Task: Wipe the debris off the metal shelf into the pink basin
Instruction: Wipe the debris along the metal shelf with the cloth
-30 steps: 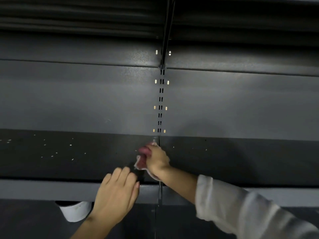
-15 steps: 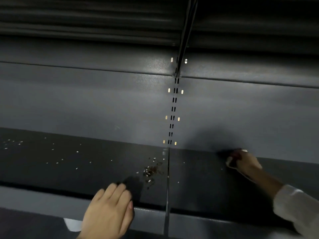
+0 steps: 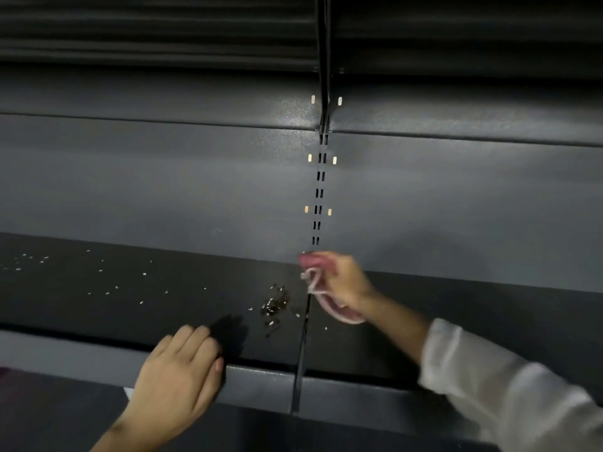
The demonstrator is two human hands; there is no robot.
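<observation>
1. Shelf [image 3: 130,308]: dark metal, running across the lower half of the view, with a lighter front lip [image 3: 261,383] along its near edge and a grey back panel [image 3: 163,177] rising behind it. A seam [image 3: 303,337] splits the deck into left and right sections, in line with a slotted upright [image 3: 318,197] on the panel.
2. Right sleeve [image 3: 509,393]: white, reaching in from the lower right, blurred.
3. Left hand [image 3: 182,370]: palm down on the front lip left of the seam, fingers together and curled over the edge onto the deck, holding nothing.
4. Right hand [image 3: 342,285]: near the back of the deck just right of the seam, fingers closed around a pink cloth [image 3: 321,288], part of which trails toward the front.
5. Debris pile [image 3: 275,305]: dark and pale bits bunched just left of the seam, between the two hands.
6. Crumbs [image 3: 107,288]: pale specks scattered over the left section, well apart from the pile.
7. Basin: I cannot pick it out with certainty.
</observation>
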